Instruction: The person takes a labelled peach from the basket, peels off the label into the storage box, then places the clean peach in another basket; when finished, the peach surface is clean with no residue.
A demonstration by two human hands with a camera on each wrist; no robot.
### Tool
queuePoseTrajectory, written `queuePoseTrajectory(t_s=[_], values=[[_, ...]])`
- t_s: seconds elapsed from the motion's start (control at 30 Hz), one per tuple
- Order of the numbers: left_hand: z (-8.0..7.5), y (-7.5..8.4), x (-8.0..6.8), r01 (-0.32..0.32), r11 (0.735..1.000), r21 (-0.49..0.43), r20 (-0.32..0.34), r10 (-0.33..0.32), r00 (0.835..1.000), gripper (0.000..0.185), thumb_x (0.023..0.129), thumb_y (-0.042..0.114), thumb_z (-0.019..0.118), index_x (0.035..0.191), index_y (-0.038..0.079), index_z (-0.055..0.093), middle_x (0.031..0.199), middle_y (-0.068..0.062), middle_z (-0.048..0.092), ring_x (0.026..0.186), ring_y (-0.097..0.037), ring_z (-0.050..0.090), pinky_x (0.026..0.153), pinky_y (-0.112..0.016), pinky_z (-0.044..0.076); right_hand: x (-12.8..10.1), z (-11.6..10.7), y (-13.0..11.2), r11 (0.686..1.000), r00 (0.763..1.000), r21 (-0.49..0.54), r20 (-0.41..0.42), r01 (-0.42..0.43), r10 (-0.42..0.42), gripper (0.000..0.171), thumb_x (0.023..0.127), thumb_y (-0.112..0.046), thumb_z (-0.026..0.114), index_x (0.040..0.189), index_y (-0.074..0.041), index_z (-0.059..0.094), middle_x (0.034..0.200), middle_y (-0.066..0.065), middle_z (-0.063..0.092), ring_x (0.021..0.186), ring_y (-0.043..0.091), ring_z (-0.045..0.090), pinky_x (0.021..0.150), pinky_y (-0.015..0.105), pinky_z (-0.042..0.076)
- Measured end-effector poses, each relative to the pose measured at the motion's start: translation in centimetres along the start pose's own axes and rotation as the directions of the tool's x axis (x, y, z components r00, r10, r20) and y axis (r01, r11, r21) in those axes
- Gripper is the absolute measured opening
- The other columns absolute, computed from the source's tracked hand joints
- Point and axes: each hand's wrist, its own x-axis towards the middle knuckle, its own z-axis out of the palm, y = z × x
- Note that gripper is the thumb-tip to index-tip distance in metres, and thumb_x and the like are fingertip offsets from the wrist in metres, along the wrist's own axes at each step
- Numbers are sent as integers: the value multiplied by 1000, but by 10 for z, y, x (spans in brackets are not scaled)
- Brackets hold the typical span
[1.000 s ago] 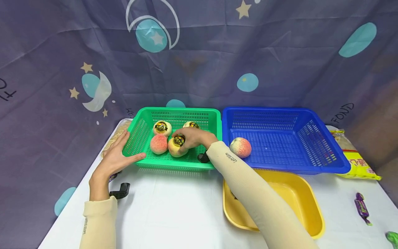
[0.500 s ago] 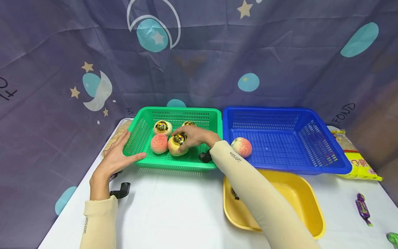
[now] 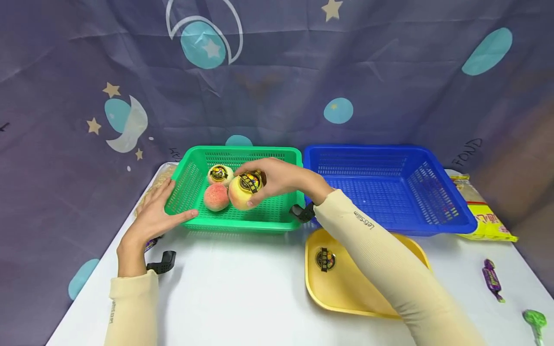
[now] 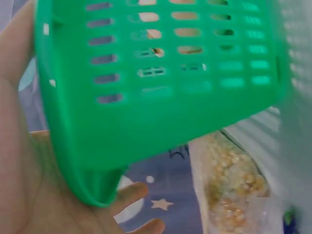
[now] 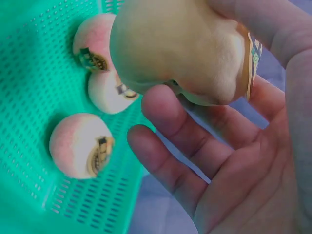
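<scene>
My right hand (image 3: 281,180) grips a pale yellow peach (image 3: 240,191) with a black-and-gold label, holding it raised over the green basket (image 3: 242,225). In the right wrist view, this peach (image 5: 175,48) sits against the thumb and fingers, two of which reach past it. Other peaches lie below on the basket floor: a pink one (image 3: 216,197), a pale labelled one (image 3: 220,175), and a third peach (image 5: 80,146) hidden from the head view by my right hand. My left hand (image 3: 153,216) rests against the green basket's front left corner, fingers straight along its side and thumb along the front rim.
A blue basket (image 3: 433,226) adjoins on the right; the peach inside it is hidden behind my right arm. In front stands a yellow basin (image 3: 320,298) bearing a round label. Wrapped candy (image 3: 492,280), a green lollipop (image 3: 535,318) and a yellow bag (image 3: 489,221) lie rightward.
My right hand has lifted the labelled peach up from the basket floor, its forearm shifting right across the blue basket. My left hand stays at the green basket's corner. The head view has shifted slightly.
</scene>
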Motion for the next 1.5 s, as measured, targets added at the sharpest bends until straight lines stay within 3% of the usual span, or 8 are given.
queuePoseTrajectory(t_s=[0.17, 0.3, 0.53, 0.87, 1.03, 1.2, 1.37, 1.5], values=[[-8, 18, -8, -111, 994, -12, -77, 110, 991, 105, 83, 58, 77, 164, 21, 22, 174, -1, 8, 159, -42, 0, 109, -83, 9, -29, -1, -8, 998, 998, -4, -14, 60, -60, 72, 79, -28, 89, 144, -18, 58, 123, -3, 66, 75, 16, 58, 71, 28, 52], [-9, 41, -13, -240, 966, -101, -136, 225, 965, 91, 80, 45, 85, 157, 26, 40, 168, -2, 28, 158, -35, 14, 116, -75, 16, -50, 5, -12, 995, 995, 24, -15, 98, -98, 73, 77, -27, 90, 143, -18, 59, 114, -2, 69, 66, 13, 59, 66, 27, 53], [15, 75, -15, -510, 808, -296, -182, 476, 860, 75, 71, 18, 94, 139, 26, 63, 147, 3, 57, 143, -21, 43, 117, -54, 33, -77, 22, -19, 995, 995, 29, 4, 100, -100, 75, 76, -30, 92, 142, -15, 59, 114, -4, 70, 65, 6, 60, 65, 23, 54], [42, 92, -28, -631, 627, -456, -82, 677, 732, 60, 70, 13, 94, 125, 15, 70, 115, -4, 72, 100, -17, 65, 84, -31, 54, -96, 53, -27, 987, 987, -49, 54, 153, -150, 74, 75, -34, 91, 140, -16, 61, 123, -7, 68, 71, 9, 59, 64, 18, 52], [48, 95, -35, -488, 723, -489, 196, 637, 746, 57, 79, 26, 90, 131, 16, 68, 121, 4, 71, 102, -11, 66, 90, -34, 57, -103, 75, -20, 987, 992, -119, 89, 104, -94, 75, 73, -37, 92, 140, -21, 62, 125, -9, 68, 92, 6, 61, 80, 20, 52], [57, 94, -34, -379, 816, -436, 413, 556, 722, 74, 80, 38, 87, 142, 8, 59, 139, -6, 64, 118, -26, 66, 100, -36, 54, -107, 93, -11, 981, 994, -183, 92, 69, -52, 72, 74, -39, 91, 137, -18, 63, 129, -7, 69, 112, 5, 62, 98, 26, 51], [71, 93, -30, -338, 859, -384, 509, 503, 699, 85, 77, 41, 88, 147, 8, 53, 144, -7, 60, 123, -30, 63, 99, -39, 53, -111, 103, -6, 980, 995, -191, 86, 59, -44, 71, 72, -40, 92, 134, -17, 65, 128, -4, 69, 114, 9, 62, 99, 27, 52], [86, 90, -25, -330, 862, -386, 517, 498, 696, 84, 76, 38, 90, 146, 10, 54, 140, -7, 63, 119, -27, 61, 92, -36, 53, -112, 109, -4, 979, 996, -195, 79, 54, -39, 71, 70, -40, 93, 132, -19, 66, 122, -6, 69, 109, 7, 61, 93, 24, 52]])
